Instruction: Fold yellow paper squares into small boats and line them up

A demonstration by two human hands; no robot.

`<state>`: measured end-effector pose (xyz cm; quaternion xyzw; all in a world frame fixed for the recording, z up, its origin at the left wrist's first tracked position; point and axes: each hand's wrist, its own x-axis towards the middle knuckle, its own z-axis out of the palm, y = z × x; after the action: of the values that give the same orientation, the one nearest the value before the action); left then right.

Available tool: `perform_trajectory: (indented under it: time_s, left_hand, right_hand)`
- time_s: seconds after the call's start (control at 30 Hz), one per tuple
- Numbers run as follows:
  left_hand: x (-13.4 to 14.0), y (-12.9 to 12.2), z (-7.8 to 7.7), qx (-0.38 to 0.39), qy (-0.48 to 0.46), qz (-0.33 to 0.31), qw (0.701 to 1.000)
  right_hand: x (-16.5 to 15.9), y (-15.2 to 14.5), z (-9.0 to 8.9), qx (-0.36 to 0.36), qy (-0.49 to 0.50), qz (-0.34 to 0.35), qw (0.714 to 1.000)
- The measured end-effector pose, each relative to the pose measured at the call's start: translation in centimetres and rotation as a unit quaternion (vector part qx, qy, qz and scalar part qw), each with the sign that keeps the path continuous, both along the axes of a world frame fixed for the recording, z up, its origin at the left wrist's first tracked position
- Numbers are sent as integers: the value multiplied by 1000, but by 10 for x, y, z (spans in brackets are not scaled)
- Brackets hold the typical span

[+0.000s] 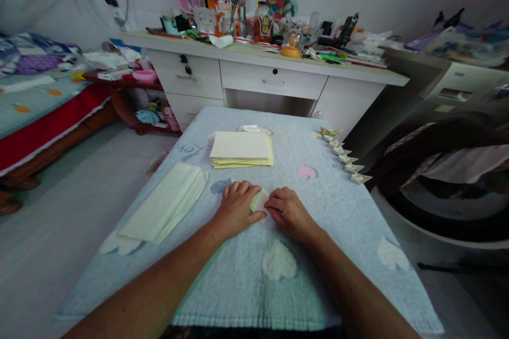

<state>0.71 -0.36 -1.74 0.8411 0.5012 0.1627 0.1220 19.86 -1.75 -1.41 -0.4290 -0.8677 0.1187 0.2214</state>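
Note:
A small folded piece of pale paper (259, 200) lies on the cloth-covered table between my hands. My left hand (239, 202) rests flat on its left part, fingers stretched out and thumb toward the near edge. At the right edge of the paper, my right hand (289, 211) pinches it with bent fingers; the fingertips are partly hidden. Beyond them sits a stack of cream and yellow paper sheets (240, 145). Longer folded pale sheets (165, 202) lie at the left. Several folded paper boats (349, 160) stand in a row along the right edge.
The table wears a light blue cloth (326, 275) with heart patterns. Behind it stands a white desk (274, 77) crowded with a jar (263, 22), an orange bag and small items. A washing machine (445, 111) is at the right, a bed (47, 111) at the left.

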Motion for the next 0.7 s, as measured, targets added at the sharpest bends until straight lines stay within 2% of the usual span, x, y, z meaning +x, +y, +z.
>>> perform_trajectory:
  time_s: [0.2,0.37,0.5,0.7]
  left_hand:
    - [-9,7,3,-43,9,102,994]
    - [-16,12,4,-62,3,153,986]
    - [-17,12,5,-60,3,150,987]
    - [-6,12,3,-10,11,137,990]
  right_hand:
    - [-3,1,0,-19,-26,-22,999]
    - [-2,1,-2,-16,-29,-21,999]
    - [-1,1,-3,-14,-29,-17,999]
    - [-1,1,-2,-3,-29,-13,999]
